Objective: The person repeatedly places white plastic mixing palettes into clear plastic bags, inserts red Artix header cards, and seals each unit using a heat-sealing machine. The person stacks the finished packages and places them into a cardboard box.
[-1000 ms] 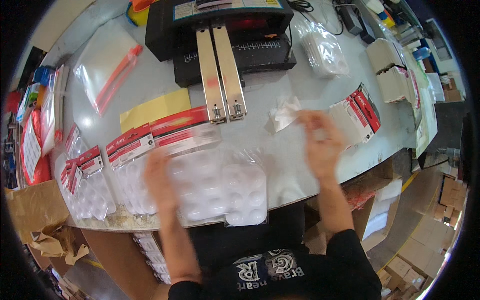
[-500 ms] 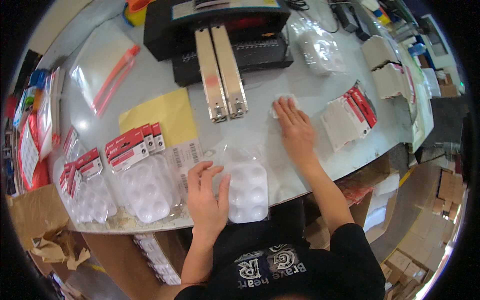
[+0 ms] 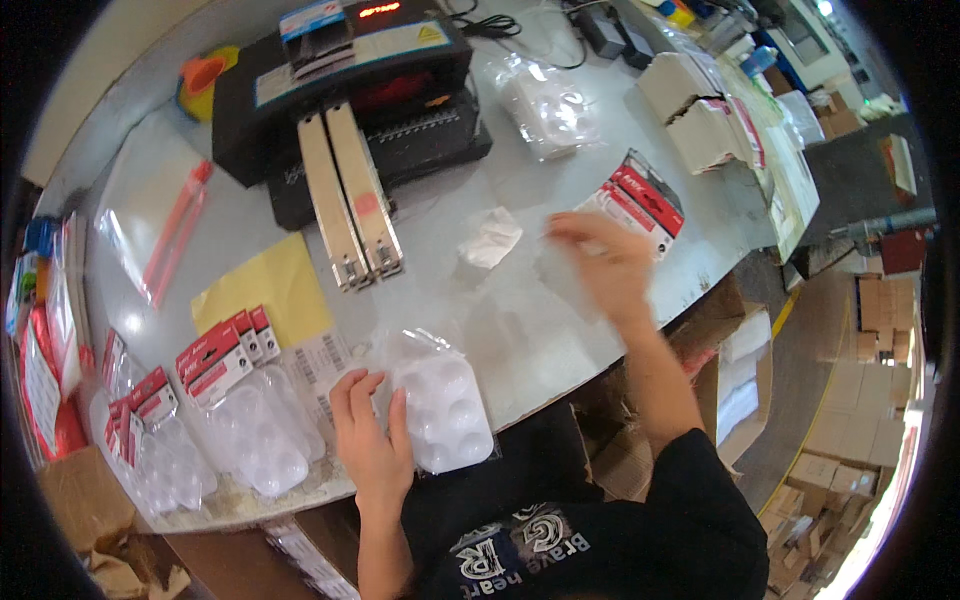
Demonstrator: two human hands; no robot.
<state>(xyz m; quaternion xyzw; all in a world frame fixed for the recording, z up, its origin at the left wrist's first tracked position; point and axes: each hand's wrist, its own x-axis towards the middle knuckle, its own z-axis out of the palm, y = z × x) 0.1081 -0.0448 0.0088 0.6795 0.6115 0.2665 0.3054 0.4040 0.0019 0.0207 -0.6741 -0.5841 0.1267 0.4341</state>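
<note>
My left hand is at the table's front edge with its fingers apart and nothing in it. Its thumb is close to the left side of a white plastic paint palette in a clear bag; whether it touches the bag I cannot tell. The palette has several round wells. Over to the right, my right hand is smeared by motion at the near left of a stack of red and white header cards, covering part of it. A crumpled white tissue lies on the table, apart from both hands.
A black sealing machine with two metal rails stands at the back. Bagged palettes with red cards lie at the left, near yellow paper. Another bagged palette stack and white card piles are at the far right.
My right hand has let go of the tissue and moved right to the header cards. My left hand stays beside the palette. The whole view has turned and shifted.
</note>
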